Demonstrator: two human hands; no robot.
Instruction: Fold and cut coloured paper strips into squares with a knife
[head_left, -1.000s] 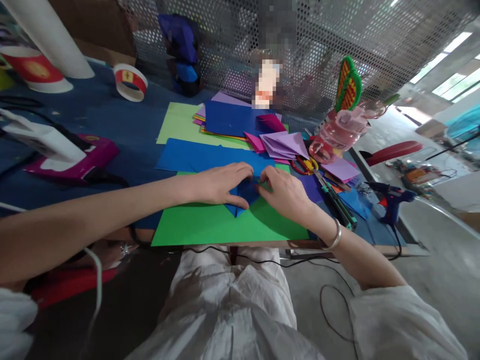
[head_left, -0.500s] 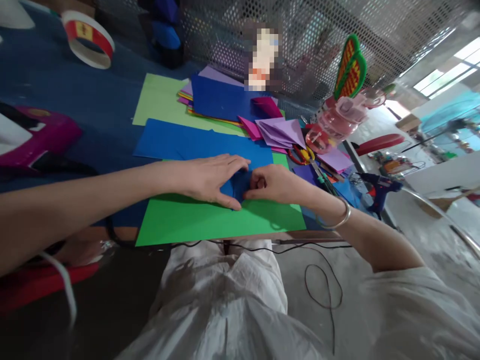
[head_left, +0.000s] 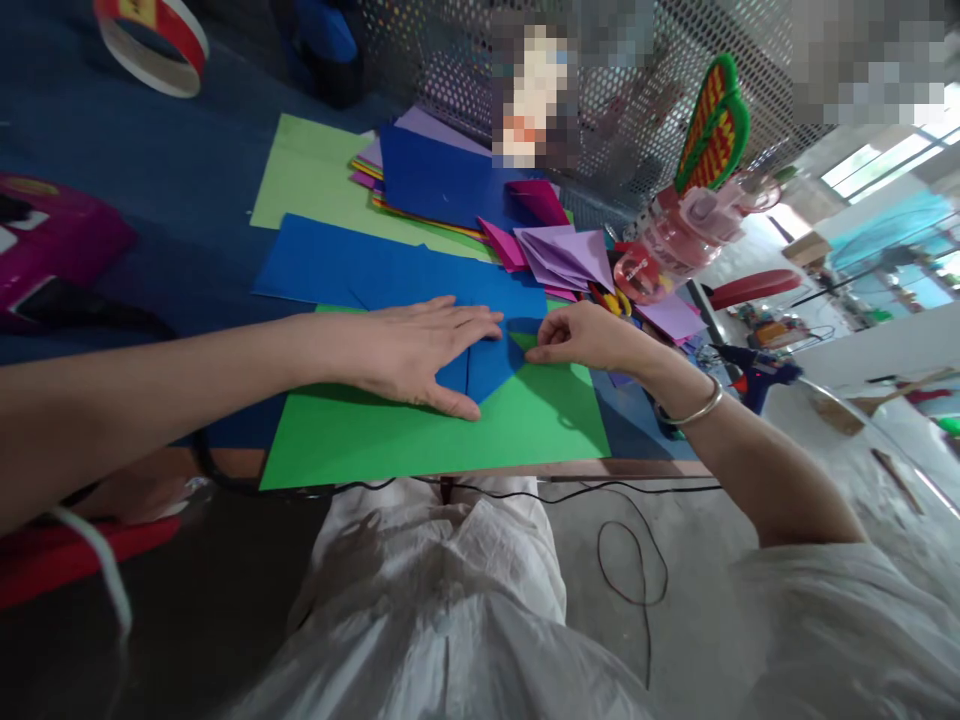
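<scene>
A folded piece of blue paper (head_left: 495, 375) lies on a green sheet (head_left: 450, 445) at the table's front edge. Its right part comes to a point, and a dark fold line runs down its middle. My left hand (head_left: 420, 355) rests flat over its left part, fingers stretched and thumb spread, hiding much of it. At the right corner of the blue paper, my right hand (head_left: 574, 337) is closed, with thumb and forefinger pinched on the tip. Just behind both hands lies a larger blue sheet (head_left: 337, 262).
Stacked coloured paper (head_left: 442, 175) and folded purple pieces (head_left: 566, 258) lie behind. To the right are a pink bottle (head_left: 675, 245), yellow-handled scissors (head_left: 616, 300) and a glue gun (head_left: 757, 370). A tape roll (head_left: 154, 45) and a magenta device (head_left: 60, 245) stand left.
My right hand has moved right, away from my left hand, out to the folded paper's right corner. My left hand has flattened, and more of the folded blue paper shows between them.
</scene>
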